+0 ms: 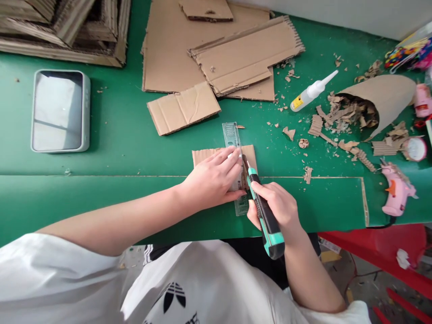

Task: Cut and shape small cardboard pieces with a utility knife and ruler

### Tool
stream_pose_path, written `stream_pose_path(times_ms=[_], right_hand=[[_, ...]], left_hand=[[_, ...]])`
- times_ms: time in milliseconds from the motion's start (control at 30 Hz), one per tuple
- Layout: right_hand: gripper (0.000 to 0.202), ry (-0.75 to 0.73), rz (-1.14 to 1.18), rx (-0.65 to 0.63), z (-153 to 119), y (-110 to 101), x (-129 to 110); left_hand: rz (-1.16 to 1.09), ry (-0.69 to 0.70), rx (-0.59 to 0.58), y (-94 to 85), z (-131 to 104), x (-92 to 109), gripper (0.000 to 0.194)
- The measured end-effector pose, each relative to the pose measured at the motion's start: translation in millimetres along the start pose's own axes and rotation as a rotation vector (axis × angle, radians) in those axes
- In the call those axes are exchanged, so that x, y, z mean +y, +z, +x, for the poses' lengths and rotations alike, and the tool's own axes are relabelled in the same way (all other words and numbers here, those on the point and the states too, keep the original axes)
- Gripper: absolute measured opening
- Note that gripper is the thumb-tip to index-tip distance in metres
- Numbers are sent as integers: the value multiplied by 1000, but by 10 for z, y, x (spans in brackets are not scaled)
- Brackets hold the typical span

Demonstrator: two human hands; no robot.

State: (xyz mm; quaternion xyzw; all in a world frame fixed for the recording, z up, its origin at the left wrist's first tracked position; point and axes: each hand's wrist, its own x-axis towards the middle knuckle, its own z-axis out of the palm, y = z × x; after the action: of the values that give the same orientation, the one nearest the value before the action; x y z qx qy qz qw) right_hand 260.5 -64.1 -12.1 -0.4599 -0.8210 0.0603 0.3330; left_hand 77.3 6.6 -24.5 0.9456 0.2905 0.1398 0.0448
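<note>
My left hand (216, 177) lies with its fingers stretched flat over a clear plastic ruler (231, 131), pressing it onto a small piece of cardboard (202, 155). Part of the ruler and much of the cardboard are hidden beneath that hand. In my right hand (278, 202) is a black and teal utility knife (268, 220), fingers wrapped round its handle. The knife's tip meets the cardboard along the ruler's right edge, close to my left fingertips. A dark slit or gap shows in the cardboard beside the ruler.
Several cardboard sheets (168, 49) lie at the back. A glue bottle (305, 96), cardboard scraps (351, 112), a rolled cardboard tube (394, 96) and a pink glue gun (396, 189) are at right. On the left are a white-framed device (60, 112) and stacked cardboard frames (77, 54).
</note>
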Motion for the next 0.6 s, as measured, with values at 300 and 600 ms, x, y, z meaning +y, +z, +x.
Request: stream_pose_path(times_ms=[300,600], right_hand=[[45,18,-8,-8,-115,-3,-46],[48,43,26,-6,-243,-24,-97]], left_hand=[[-20,-13,-20,5,-5,12,60],[41,0,-15,-12,-3,16,62]])
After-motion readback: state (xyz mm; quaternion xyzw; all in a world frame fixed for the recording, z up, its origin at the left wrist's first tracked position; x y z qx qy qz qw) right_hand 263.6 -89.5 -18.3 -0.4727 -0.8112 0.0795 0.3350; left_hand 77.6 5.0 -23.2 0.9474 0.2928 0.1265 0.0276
